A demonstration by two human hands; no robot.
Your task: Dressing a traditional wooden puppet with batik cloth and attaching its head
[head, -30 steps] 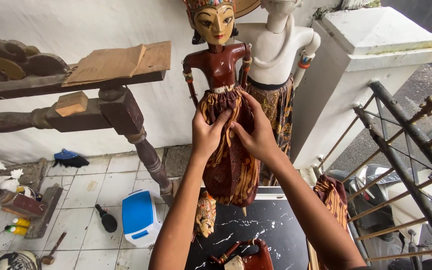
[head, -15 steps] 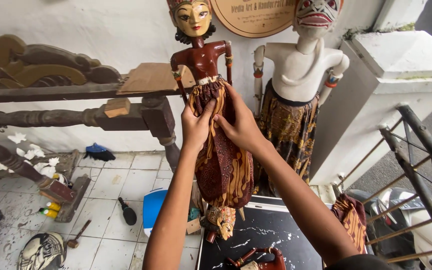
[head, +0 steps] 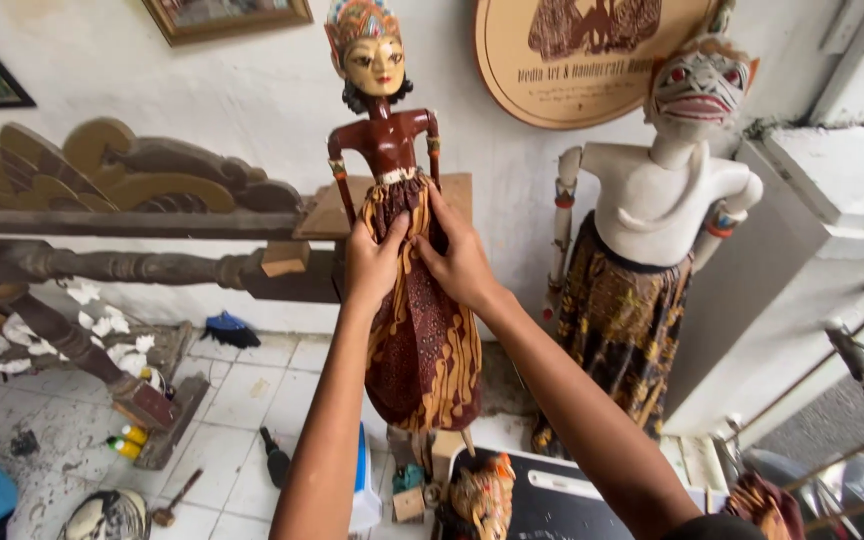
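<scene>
Left hand [head: 374,262] and right hand [head: 460,258] grip the red puppet's batik skirt [head: 422,340]; white puppet [head: 662,200] at three o'clock.

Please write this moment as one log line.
left hand: on puppet skirt | right hand: on skirt | white puppet: beside

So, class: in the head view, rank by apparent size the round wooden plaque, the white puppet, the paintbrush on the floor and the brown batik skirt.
1. White puppet
2. Round wooden plaque, partly cut off, and brown batik skirt: too close to rank
3. Paintbrush
</scene>
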